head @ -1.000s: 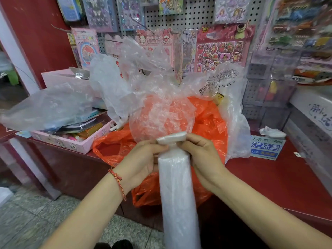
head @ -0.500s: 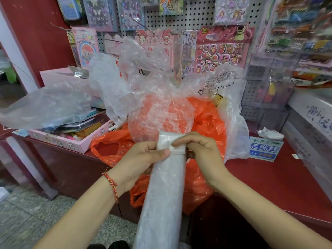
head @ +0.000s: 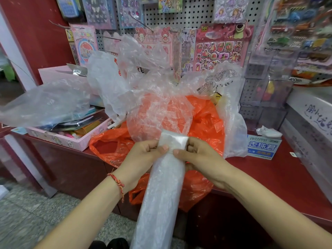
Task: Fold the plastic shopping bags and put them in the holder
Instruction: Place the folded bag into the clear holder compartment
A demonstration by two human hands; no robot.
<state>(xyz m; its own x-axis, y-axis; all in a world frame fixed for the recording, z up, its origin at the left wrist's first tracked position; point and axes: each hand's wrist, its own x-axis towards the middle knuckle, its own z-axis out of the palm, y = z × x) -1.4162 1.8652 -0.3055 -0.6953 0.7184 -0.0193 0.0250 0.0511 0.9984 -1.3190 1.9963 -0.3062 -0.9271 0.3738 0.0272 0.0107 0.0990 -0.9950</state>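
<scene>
Clear plastic bag strip [head: 167, 184], flattened long, hangs off red bench [head: 260, 169] edge; left hand [head: 142, 155] and right hand [head: 195, 155] pinch its folded top end [head: 175, 141], keeping the fold tight for the next turn

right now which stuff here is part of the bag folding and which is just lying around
Part of the job: folded white bag strip, pinched by left hand and right hand; loose clear bags; orange bag.
Lying about: pink tray; blue box; sticker packs on the pegboard.
</scene>
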